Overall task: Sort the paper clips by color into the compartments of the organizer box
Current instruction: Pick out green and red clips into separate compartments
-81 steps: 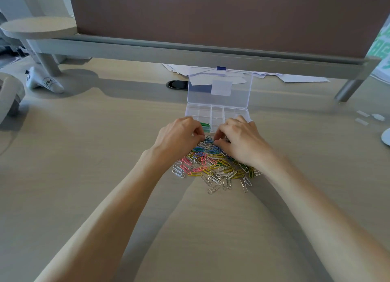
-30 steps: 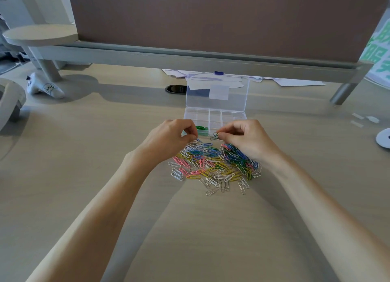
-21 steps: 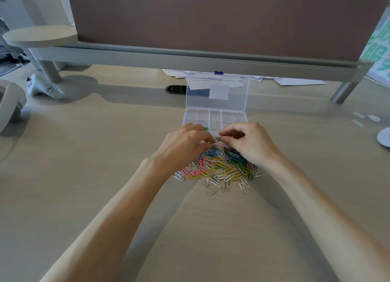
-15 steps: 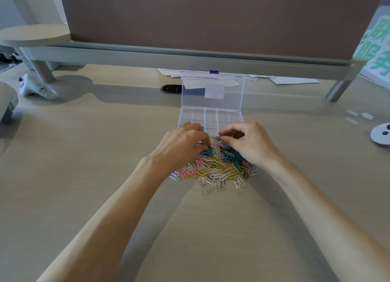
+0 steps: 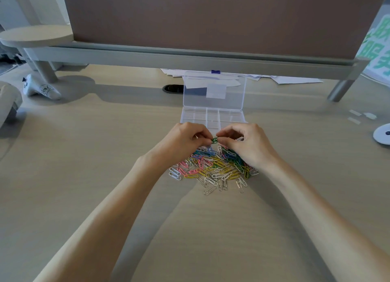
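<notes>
A heap of mixed paper clips (image 5: 213, 169) in pink, yellow, blue, green and white lies on the desk before me. Just behind it stands the clear organizer box (image 5: 212, 116) with its lid (image 5: 214, 89) propped open. My left hand (image 5: 183, 141) and my right hand (image 5: 248, 144) meet above the far edge of the heap. Both pinch the same small green paper clips (image 5: 214, 140) between thumb and fingers. My hands cover the box's near compartments.
A brown partition on a grey rail (image 5: 190, 58) runs across the back, with loose papers (image 5: 295, 80) under it. A white device (image 5: 42, 89) lies at far left, a round white disc (image 5: 383, 134) at far right, a black cable port (image 5: 173, 88) beside the lid.
My right hand lifted green clips from the heap and my left hand came across to meet it. Both now pinch the clips between them, slightly higher than before.
</notes>
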`<action>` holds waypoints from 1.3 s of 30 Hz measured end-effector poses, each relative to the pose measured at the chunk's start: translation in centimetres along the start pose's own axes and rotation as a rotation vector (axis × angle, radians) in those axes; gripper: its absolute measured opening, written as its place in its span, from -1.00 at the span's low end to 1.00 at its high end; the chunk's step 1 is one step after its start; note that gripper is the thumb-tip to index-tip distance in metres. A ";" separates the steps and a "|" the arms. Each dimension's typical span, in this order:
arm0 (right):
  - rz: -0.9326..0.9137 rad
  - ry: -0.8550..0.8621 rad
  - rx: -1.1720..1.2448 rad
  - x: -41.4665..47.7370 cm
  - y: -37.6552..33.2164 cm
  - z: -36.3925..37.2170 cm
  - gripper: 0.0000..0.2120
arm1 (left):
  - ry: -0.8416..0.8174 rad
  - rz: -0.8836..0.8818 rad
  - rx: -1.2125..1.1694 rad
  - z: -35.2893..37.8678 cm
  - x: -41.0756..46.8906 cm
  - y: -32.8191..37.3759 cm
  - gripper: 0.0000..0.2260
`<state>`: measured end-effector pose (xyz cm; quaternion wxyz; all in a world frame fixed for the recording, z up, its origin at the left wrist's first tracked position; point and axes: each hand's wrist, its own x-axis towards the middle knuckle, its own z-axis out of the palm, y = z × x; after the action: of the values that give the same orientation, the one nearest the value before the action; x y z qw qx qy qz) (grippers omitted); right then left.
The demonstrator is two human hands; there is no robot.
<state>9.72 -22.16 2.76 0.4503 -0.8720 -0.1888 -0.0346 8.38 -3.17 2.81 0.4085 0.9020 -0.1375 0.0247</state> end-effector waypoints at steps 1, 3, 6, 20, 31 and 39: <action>0.001 0.006 0.014 0.0 0.0 0.1 -0.93 | 0.003 0.004 -0.013 0.0 0.0 0.1 -0.92; 0.007 0.017 0.038 0.0 -0.1 0.2 -0.94 | 0.010 0.006 -0.033 0.0 0.0 0.1 -0.92; 0.005 0.035 0.040 -0.1 -0.1 0.4 -0.94 | 0.026 0.000 -0.035 -0.1 0.0 0.2 -0.92; -0.098 0.199 -0.094 -2.1 0.3 -0.5 -0.88 | 0.353 -0.177 0.251 -1.5 2.1 -1.2 -0.90; -0.042 0.301 -0.240 -4.4 2.9 -1.5 -0.88 | 0.251 0.066 0.321 -0.4 -0.2 -0.4 -0.86; -0.034 0.219 -0.359 -4.9 3.7 -0.6 -0.83 | 0.022 0.234 0.429 3.0 -0.2 0.5 -0.77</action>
<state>6.51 -26.00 -0.87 0.3047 -0.9260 -0.1444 -0.1699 7.82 -5.65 1.11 0.2031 0.9458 -0.2283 0.1103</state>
